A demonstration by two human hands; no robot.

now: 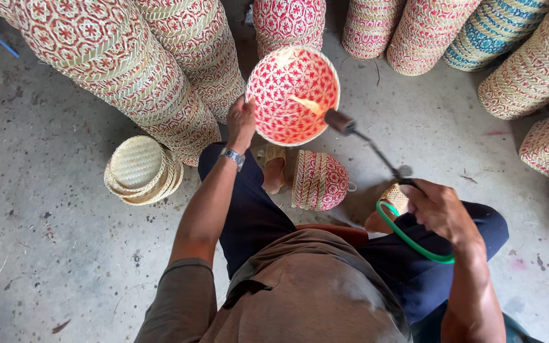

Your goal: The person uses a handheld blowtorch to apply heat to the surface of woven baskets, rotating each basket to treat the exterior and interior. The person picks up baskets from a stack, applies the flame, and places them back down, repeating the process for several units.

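Note:
My left hand point(241, 121) grips the rim of a round woven basket point(287, 101) with a red and white star pattern, holding it up with its hollow side facing me. My right hand point(438, 206) holds the handle of a gas torch point(366, 143); its nozzle points into the basket and a small flame point(306, 105) burns inside. A green hose point(408, 238) runs from the torch across my right thigh. I sit with my knees apart.
A second red-patterned basket point(319, 181) lies on the concrete floor point(46, 222) between my feet. A low stack of plain woven lids point(141, 170) sits to the left. Tall stacks of patterned baskets point(128, 63) lean at the back and right point(535, 70).

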